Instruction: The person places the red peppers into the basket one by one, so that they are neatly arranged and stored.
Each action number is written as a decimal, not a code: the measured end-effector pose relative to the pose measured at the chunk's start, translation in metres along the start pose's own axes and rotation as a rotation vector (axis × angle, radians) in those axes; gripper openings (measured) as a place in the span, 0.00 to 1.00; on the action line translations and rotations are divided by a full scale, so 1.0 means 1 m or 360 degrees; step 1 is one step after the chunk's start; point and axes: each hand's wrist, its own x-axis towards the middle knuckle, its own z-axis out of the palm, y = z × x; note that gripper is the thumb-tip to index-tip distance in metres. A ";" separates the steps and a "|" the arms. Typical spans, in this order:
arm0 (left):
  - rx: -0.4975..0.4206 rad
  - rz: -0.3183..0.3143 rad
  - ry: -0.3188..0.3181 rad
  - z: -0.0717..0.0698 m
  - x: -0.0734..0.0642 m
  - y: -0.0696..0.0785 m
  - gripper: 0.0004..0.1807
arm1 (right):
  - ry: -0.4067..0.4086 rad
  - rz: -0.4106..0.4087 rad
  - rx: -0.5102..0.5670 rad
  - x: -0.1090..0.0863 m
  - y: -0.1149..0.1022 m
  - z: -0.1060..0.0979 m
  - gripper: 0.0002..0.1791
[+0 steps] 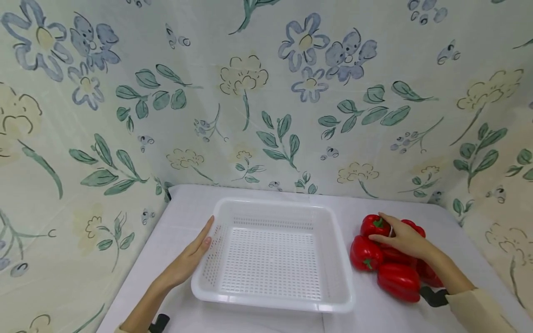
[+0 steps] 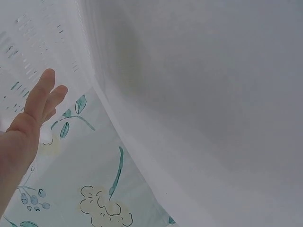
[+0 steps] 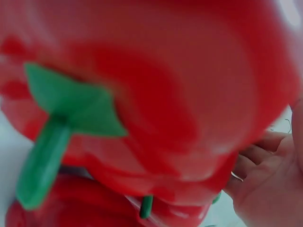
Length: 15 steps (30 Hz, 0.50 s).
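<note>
Head view shows a perforated white plastic basket lying flat on a white cloth-covered table, with a heap of red bell peppers just beside it to the right. The person's left hand lies along the basket's left side, fingers long and straight near the rim, gripping nothing; probably it is there to keep the basket from sliding. The right hand reaches over the heap, thumb and fingers spread wide about the upper pepper. Whether they grip it I cannot tell: a pepper fills most of the right wrist view. Coming from above likely suits the pile, because the upper pepper seems propped by its neighbours, leaving its top easiest to reach. The left pepper shows its green stem; the front pepper lies on its side, which probably makes it steadier.
</note>
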 end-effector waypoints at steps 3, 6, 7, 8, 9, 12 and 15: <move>-0.0008 0.0008 -0.0001 0.000 0.000 0.001 0.32 | 0.0028 0.0007 -0.0005 0.002 0.000 0.003 0.59; -0.0003 0.0006 -0.0001 -0.001 0.000 0.000 0.32 | 0.0049 0.0015 -0.0005 0.006 0.003 0.006 0.59; 0.0000 0.0006 0.0001 -0.001 -0.001 -0.001 0.32 | 0.0061 0.0017 -0.0012 0.008 0.003 0.008 0.58; 0.0001 0.0008 0.0003 -0.002 -0.001 -0.002 0.32 | 0.0075 0.0013 -0.0019 0.009 0.004 0.009 0.58; 0.0004 0.0007 0.0006 -0.002 -0.001 -0.003 0.32 | 0.0092 0.0011 -0.0028 0.010 0.004 0.010 0.57; -0.0002 -0.0005 0.0010 -0.001 -0.001 -0.003 0.33 | 0.0137 0.0021 -0.0042 0.013 0.004 0.013 0.56; -0.0009 -0.0027 0.0010 -0.001 -0.001 -0.003 0.33 | 0.0156 0.0031 -0.0049 0.015 0.004 0.014 0.55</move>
